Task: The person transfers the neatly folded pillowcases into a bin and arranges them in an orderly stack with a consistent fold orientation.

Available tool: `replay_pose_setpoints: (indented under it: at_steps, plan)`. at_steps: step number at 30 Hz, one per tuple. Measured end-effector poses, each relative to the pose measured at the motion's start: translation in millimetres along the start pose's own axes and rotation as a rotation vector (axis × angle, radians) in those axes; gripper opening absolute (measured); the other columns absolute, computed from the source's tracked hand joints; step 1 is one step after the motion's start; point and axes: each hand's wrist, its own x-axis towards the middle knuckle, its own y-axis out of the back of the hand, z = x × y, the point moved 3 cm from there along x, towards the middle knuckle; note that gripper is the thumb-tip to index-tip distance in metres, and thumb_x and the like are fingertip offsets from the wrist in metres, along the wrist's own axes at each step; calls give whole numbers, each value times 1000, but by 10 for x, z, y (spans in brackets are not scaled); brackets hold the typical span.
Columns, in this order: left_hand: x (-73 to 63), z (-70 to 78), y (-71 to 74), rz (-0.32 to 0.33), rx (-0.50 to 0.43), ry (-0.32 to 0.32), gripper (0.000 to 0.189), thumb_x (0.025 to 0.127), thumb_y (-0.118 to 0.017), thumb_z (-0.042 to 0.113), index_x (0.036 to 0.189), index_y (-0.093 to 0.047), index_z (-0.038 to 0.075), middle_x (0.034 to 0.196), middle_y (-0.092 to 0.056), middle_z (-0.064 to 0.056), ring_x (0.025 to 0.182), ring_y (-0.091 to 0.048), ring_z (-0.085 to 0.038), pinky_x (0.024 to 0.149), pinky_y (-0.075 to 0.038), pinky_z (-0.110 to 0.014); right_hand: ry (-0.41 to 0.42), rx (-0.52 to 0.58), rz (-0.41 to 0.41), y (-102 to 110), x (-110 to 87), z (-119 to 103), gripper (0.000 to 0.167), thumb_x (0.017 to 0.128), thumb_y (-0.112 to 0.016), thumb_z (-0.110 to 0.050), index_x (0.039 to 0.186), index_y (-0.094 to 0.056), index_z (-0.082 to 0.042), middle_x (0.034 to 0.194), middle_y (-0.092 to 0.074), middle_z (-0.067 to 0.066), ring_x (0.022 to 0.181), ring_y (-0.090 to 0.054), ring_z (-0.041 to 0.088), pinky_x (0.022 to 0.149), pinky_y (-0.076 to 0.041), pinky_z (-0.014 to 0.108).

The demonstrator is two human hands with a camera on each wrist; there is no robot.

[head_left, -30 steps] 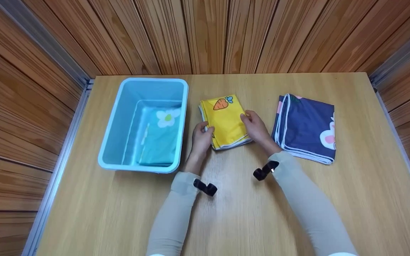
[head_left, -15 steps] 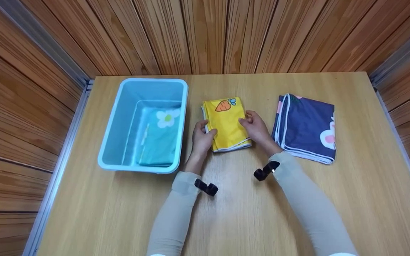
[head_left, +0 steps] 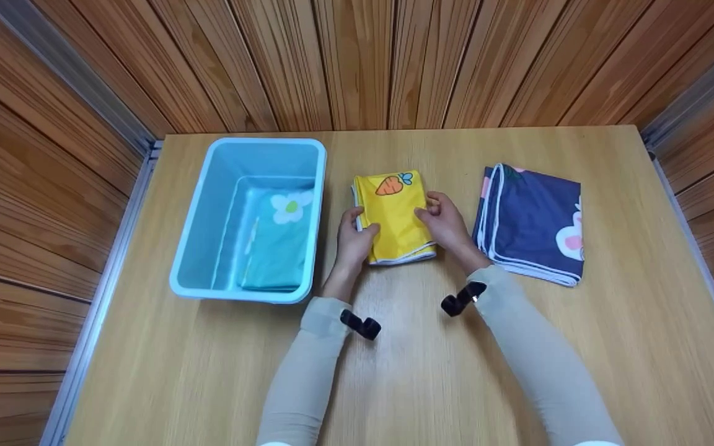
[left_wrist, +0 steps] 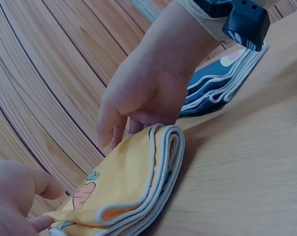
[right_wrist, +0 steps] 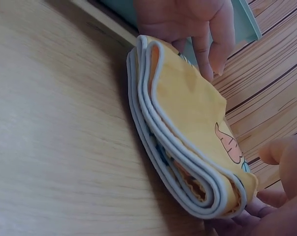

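Observation:
A folded yellow cloth (head_left: pixel 394 217) with white edging and a carrot print lies between both hands in the head view. My left hand (head_left: pixel 354 241) holds its left side, thumb over the top. On the opposite side, my right hand (head_left: pixel 447 226) grips the edge with thumb above and fingers partly hidden below. The right wrist view shows several stacked layers of the cloth (right_wrist: pixel 188 98) at its near end, with fingers of the right hand (right_wrist: pixel 286 191) under a corner. In the left wrist view, the left hand (left_wrist: pixel 15 201) is at the lower corner.
Left of the hands stands a light blue plastic tub (head_left: pixel 186 254) with a folded teal cloth (head_left: pixel 279 251) inside, printed with a white flower. A folded navy cloth (head_left: pixel 537 217) lies to the right. Wood-panelled walls (head_left: pixel 357 68) enclose the wooden table (head_left: pixel 406 384).
The yellow cloth has shifted slightly toward me and to the right, and sits a little straighter. Both hands have stayed at its sides; the left thumb reaches further over it.

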Motion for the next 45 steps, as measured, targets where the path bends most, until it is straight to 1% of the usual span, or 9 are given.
replay_pose_setpoints:
  at_steps: [7, 12, 16, 22, 29, 32, 37, 42, 45]
  plan:
    - [96, -22, -13, 40, 154, -117, 52, 91, -65, 3, 141, -50, 0, 147, -46, -19, 136, -43, -28, 117, -33, -39, 11, 17, -30, -38, 17, 54, 64, 104, -58, -21, 160, -28, -17, 154, -42, 14, 134, -45, 27, 115, -38, 41]
    - [147, -17, -46, 6, 207, -131, 55, 93, -67, 6, 144, -48, 4, 149, -45, -17, 135, -46, -26, 116, -35, -39, 43, 41, -61, -69, 33, 81, 66, 104, -59, -21, 161, -27, -22, 166, -27, 7, 146, -33, 24, 121, -27, 40]
    - [171, -11, -62, -31, 223, -126, 56, 95, -66, 9, 147, -45, 6, 152, -44, -15, 134, -48, -24, 114, -38, -38, 51, 45, -91, -83, 35, 98, 67, 104, -59, -22, 162, -26, -29, 170, -17, 4, 152, -22, 22, 124, -19, 41]
    - [207, -15, -61, -29, 245, -163, 53, 98, -64, 14, 146, -45, 4, 150, -47, -16, 134, -49, -25, 114, -38, -38, 53, 32, -75, -96, 22, 113, 67, 103, -60, -17, 161, -29, -33, 168, -17, 7, 151, -22, 25, 124, -17, 43]
    - [222, -70, -80, -7, 309, -253, 51, 99, -61, 5, 146, -43, 0, 147, -47, -19, 134, -50, -27, 112, -41, -38, 79, 85, -76, -168, 36, 155, 72, 101, -57, -7, 162, -27, -31, 170, -13, 4, 153, -19, 23, 124, -18, 41]
    - [219, -91, -102, -23, 333, -247, 53, 101, -57, 4, 150, -38, 3, 148, -42, -19, 134, -48, -27, 114, -39, -39, 78, 88, -70, -182, 36, 156, 71, 101, -56, -6, 161, -28, -32, 170, -14, 2, 154, -17, 22, 124, -16, 41]
    - [215, -123, -112, -38, 379, -296, 60, 102, -54, 1, 156, -30, 5, 155, -32, -19, 143, -38, -28, 119, -30, -38, 65, 76, -73, -208, 26, 144, 72, 100, -55, -3, 161, -29, -32, 170, -16, -1, 155, -15, 21, 125, -14, 44]
    - [205, -133, -110, -81, 408, -392, 71, 101, -50, -4, 163, -18, 10, 170, -7, -15, 155, -14, -27, 124, -18, -36, 72, 54, -65, -207, 15, 149, 72, 100, -56, -3, 160, -31, -32, 170, -14, -1, 155, -14, 23, 125, -13, 45]
    - [194, -126, -118, -114, 438, -406, 73, 101, -52, -3, 164, -20, 15, 171, 4, -9, 156, -3, -25, 124, -14, -36, 103, 44, -75, -191, 25, 168, 72, 98, -57, -3, 160, -32, -31, 171, -5, -1, 156, -8, 24, 125, -12, 44]
